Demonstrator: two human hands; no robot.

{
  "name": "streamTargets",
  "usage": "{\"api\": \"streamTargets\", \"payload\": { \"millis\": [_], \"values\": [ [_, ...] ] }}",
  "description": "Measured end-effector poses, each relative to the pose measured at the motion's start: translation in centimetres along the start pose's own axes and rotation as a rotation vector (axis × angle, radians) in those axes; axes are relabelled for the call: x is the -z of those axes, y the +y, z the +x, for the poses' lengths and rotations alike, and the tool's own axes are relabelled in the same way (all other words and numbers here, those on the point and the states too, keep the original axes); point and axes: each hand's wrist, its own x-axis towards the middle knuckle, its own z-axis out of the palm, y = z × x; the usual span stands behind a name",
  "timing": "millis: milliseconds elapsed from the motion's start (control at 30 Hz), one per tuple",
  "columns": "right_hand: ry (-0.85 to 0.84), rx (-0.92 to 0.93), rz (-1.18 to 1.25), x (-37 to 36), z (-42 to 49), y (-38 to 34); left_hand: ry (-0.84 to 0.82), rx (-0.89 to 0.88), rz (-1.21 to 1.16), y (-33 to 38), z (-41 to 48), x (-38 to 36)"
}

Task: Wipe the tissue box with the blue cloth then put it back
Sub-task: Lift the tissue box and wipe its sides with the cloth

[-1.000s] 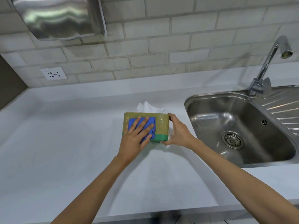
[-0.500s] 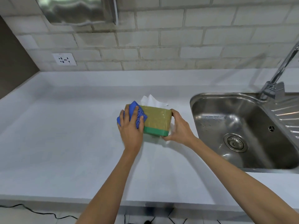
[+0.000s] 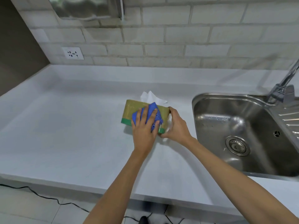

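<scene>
An olive tissue box [image 3: 131, 111] with a green band along its bottom stands on the white counter [image 3: 68, 136], a white tissue [image 3: 151, 97] sticking out behind it. My left hand [image 3: 144, 128] presses the blue cloth [image 3: 153, 114] flat against the box's near face, towards its right half. My right hand [image 3: 175, 126] grips the box's right end, thumb on top and fingers around the lower corner.
A steel sink [image 3: 239, 131] with a drain [image 3: 237, 145] lies just right of the box, its tap [image 3: 284, 84] at the far right. A wall socket [image 3: 73, 53] and a steel dispenser [image 3: 85, 7] are on the tiled wall. A black cable [image 3: 42, 196] runs on the floor below.
My left hand slid the cloth from the middle of the near face to the box's left end, then back towards the right. My right hand kept its hold on the right end.
</scene>
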Motion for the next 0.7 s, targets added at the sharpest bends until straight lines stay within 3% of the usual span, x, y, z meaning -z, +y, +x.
{"api": "streamTargets", "payload": {
  "millis": [100,233,467,633,700],
  "values": [
    [0.02,0.043,-0.03,-0.4,-0.3,0.1,0.063,0.358,-0.07,-1.4,0.4,0.5],
    [0.125,0.184,-0.103,-1.8,-1.0,-0.4,0.14,0.675,-0.233,-1.0,0.9,1.4],
    [0.282,0.371,-0.48,-3.0,-2.9,-0.9,0.087,0.943,-0.632,-0.1,0.5,2.1],
    [0.293,0.527,-0.696,-3.1,-3.1,-0.4,0.039,1.237,-0.959,-2.0,0.2,2.5],
    [0.294,0.594,-0.773,-3.6,-3.4,-0.1,0.004,1.27,-1.004,-2.8,-0.3,2.6]
  ]
}}
